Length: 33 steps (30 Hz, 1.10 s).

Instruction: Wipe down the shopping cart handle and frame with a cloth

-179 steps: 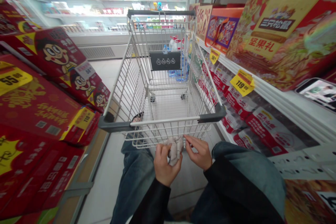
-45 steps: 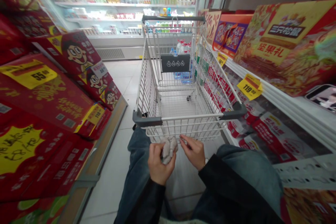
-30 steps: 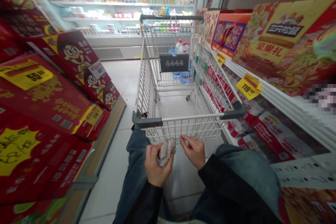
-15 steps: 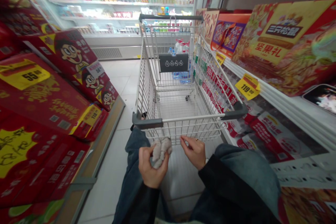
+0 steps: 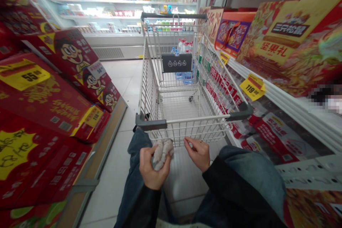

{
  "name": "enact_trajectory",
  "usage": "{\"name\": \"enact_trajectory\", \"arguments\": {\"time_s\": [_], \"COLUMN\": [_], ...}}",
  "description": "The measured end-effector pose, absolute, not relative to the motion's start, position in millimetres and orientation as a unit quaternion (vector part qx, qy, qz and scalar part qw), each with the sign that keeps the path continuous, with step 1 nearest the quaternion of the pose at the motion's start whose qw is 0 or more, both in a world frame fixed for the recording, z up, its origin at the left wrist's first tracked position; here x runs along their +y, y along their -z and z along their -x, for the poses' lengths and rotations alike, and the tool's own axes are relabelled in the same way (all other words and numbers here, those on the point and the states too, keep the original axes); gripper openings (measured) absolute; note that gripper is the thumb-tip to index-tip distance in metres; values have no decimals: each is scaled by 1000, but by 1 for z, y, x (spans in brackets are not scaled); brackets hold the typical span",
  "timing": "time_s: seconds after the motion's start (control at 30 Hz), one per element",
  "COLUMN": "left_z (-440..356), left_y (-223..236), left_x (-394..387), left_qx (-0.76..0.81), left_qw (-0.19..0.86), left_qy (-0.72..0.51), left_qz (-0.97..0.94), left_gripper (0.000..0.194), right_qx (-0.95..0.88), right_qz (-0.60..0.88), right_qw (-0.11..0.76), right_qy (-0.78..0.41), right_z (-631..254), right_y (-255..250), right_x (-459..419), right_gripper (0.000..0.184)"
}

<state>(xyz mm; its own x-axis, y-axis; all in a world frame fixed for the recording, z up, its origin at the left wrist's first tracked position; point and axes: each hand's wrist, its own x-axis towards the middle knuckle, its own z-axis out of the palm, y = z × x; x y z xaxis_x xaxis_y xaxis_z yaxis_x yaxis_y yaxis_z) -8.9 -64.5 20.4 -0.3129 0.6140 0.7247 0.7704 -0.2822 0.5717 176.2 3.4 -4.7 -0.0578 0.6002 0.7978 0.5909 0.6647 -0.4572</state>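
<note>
Looks from the wearer's head in a single view, forward and down over the shopping cart (image 5: 197,119), with the left hand (image 5: 154,168) and right hand (image 5: 199,154) close up just this side of the cart. Takes in red boxes (image 5: 40,103) left of the cart, a white shelf (image 5: 294,110) right of it and, farthest, lit shelves (image 5: 120,1) beyond it.

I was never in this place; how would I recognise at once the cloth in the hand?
Start from the wire shopping cart in the middle of the picture. At the lower left of its near end, the left hand holds the grey cloth. It alone is a soft, crumpled bundle, unlike the cart's hard wire.
</note>
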Motion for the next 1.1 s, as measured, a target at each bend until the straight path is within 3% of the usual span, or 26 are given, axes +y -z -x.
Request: {"name": "enact_trajectory", "arguments": {"time_s": [0.23,0.43,0.6,0.8,1.1], "left_z": [8,20,14,20,21], "left_y": [-11,-20,-14,-15,-6], "left_x": [-63,-65,-63,-65,-62], "left_qx": [-601,-606,-608,-610,-606], "left_qw": [33,62,39,69,66], "left_qy": [545,556,546,561,548], "left_qz": [584,565,575,556,573], "left_gripper": [19,27,20,28,26], "right_qx": [-726,-723,-723,-722,-720], "right_qz": [412,415,418,417,414], "right_qw": [551,552,551,551,556], "right_qy": [0,0,-6,-8,-5], "right_z": [-177,-176,-177,-178,-177], "right_y": [7,6,6,6,4], "right_x": [4,3,4,3,3], "right_gripper": [10,10,11,11,11]}}
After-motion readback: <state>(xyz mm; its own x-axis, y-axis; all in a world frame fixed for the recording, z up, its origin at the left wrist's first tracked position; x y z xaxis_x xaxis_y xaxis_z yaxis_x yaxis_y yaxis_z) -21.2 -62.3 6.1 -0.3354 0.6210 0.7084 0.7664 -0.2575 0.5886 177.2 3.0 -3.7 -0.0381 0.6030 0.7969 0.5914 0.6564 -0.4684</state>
